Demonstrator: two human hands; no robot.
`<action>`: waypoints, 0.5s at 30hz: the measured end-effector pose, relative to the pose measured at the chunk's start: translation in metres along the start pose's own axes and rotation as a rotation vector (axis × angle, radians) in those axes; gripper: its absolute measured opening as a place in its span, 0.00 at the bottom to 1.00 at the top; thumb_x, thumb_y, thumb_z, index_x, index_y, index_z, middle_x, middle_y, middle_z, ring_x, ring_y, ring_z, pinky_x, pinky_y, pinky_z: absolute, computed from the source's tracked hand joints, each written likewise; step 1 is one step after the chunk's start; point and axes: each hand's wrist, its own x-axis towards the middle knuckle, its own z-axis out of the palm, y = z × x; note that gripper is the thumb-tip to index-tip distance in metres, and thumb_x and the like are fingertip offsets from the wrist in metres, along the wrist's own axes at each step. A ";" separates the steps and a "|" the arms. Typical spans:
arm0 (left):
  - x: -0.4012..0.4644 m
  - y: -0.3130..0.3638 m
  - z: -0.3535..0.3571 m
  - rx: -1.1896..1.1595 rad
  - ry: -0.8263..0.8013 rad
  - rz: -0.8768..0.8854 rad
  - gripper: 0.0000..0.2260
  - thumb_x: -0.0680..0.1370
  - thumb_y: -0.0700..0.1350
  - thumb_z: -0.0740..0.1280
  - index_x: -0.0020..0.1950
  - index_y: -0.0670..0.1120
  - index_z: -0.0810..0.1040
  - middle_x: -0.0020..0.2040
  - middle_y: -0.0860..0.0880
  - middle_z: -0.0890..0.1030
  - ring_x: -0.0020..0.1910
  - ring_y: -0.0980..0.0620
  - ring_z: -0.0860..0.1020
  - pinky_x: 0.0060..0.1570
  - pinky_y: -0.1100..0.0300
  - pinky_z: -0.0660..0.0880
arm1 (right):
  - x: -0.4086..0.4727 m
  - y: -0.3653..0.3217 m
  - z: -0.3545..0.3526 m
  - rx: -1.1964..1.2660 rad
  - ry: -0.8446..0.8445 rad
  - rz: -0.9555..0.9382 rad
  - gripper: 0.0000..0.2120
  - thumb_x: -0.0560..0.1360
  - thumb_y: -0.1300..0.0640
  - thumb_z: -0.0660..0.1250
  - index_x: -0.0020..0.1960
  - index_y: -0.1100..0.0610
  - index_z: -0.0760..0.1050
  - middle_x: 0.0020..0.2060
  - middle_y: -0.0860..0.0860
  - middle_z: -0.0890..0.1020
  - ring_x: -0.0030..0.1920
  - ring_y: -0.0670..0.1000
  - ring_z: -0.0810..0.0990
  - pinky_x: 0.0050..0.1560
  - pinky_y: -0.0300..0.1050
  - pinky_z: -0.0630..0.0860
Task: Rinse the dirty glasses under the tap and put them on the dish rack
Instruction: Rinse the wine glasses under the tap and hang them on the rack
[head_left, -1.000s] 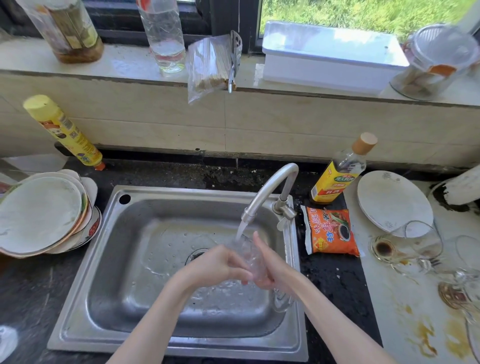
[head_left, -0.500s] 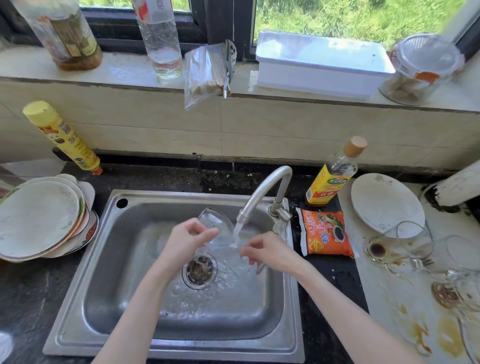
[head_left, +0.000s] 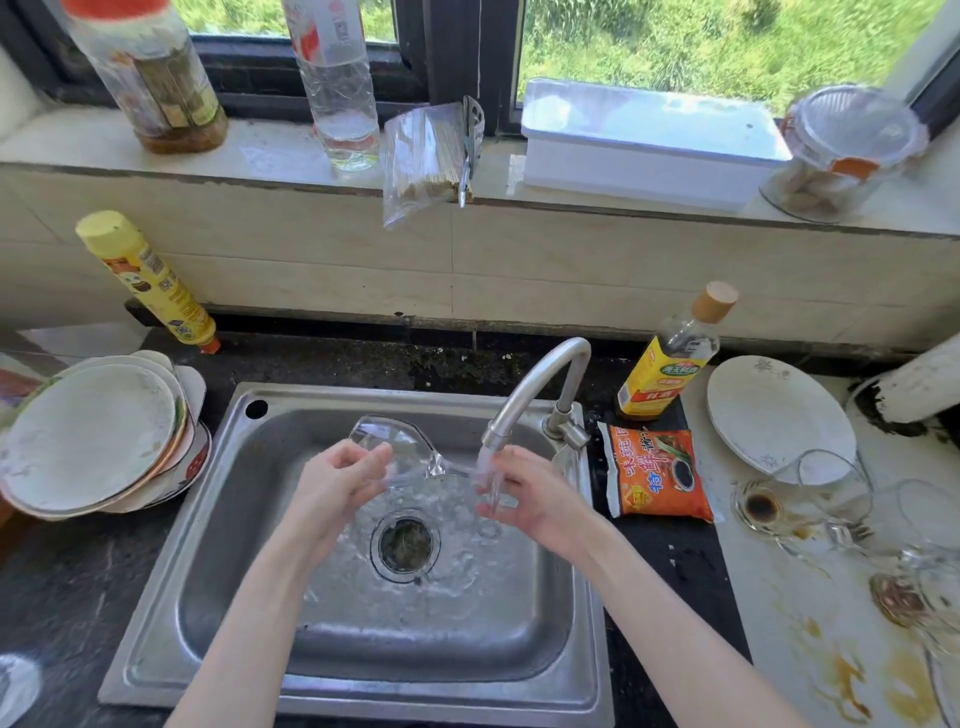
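I hold the wine glass (head_left: 395, 452) on its side over the sink (head_left: 171, 597): left hand (head_left: 337, 478) grips the bowl, rim toward ten o'clock; right hand (head_left: 530, 493) pinches the foot under the tap (head_left: 524, 395). Dirty glasses (head_left: 831, 493) wait at three o'clock.

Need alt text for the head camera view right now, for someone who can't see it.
Two bare hands hold a wine glass sideways over a steel sink, its stem end under the running tap; the left hand grips the bowl, the right hand the foot. Dirty glasses wait on the stained counter to the right.
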 end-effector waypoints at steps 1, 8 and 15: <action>-0.001 -0.006 -0.004 -0.043 -0.007 -0.032 0.12 0.68 0.47 0.70 0.35 0.41 0.70 0.31 0.49 0.76 0.52 0.42 0.81 0.57 0.51 0.74 | -0.002 0.001 0.000 0.045 -0.049 0.002 0.04 0.77 0.60 0.65 0.44 0.59 0.75 0.35 0.53 0.77 0.37 0.50 0.77 0.41 0.45 0.79; -0.013 -0.055 -0.003 -0.487 -0.099 -0.326 0.11 0.70 0.48 0.67 0.32 0.41 0.76 0.34 0.42 0.80 0.50 0.36 0.81 0.48 0.50 0.80 | -0.004 0.004 0.011 0.138 -0.020 0.020 0.10 0.73 0.68 0.67 0.53 0.63 0.78 0.42 0.55 0.83 0.37 0.50 0.82 0.36 0.40 0.81; -0.009 -0.079 0.007 -0.553 -0.115 -0.500 0.19 0.70 0.51 0.67 0.53 0.38 0.71 0.41 0.38 0.77 0.47 0.34 0.81 0.38 0.52 0.81 | -0.011 0.007 0.008 0.089 0.012 0.009 0.19 0.69 0.68 0.70 0.59 0.63 0.75 0.46 0.54 0.82 0.38 0.48 0.82 0.38 0.36 0.78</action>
